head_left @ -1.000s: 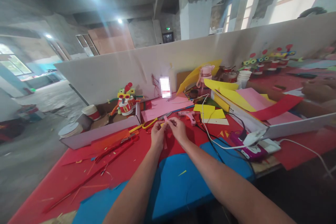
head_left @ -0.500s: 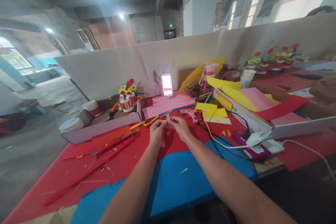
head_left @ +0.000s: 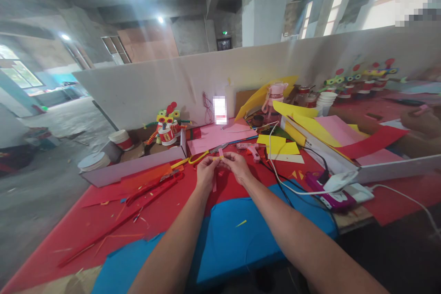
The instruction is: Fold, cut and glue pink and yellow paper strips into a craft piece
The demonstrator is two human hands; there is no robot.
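Observation:
Over the red table cover, both hands meet fingertip to fingertip. A narrow pink paper strip [head_left: 215, 183] hangs below the fingers of my left hand [head_left: 206, 172], which is closed in a pinch. My right hand [head_left: 237, 166] pinches beside it, and pink strip also pokes up above these fingertips. Between the fingertips shows a tiny yellow piece [head_left: 221, 157], too small to name. Just beyond the hands lie scissors with yellow handles [head_left: 198, 157]. A pink glue gun [head_left: 253, 151] rests to the right of them.
A box [head_left: 134, 165] at left holds cups and a paper-cup robot figure [head_left: 167, 131]. Pink sheets [head_left: 220, 135] lie ahead. On the right are a purple power strip [head_left: 329, 190], trailing cables and a box of coloured paper [head_left: 389, 171]. Another person's hand [head_left: 416, 121] is farther right.
My right fingertips have drawn slightly closer to my left ones around the pink strip. At far right, the other person's hand has shifted, with something pink now showing at it.

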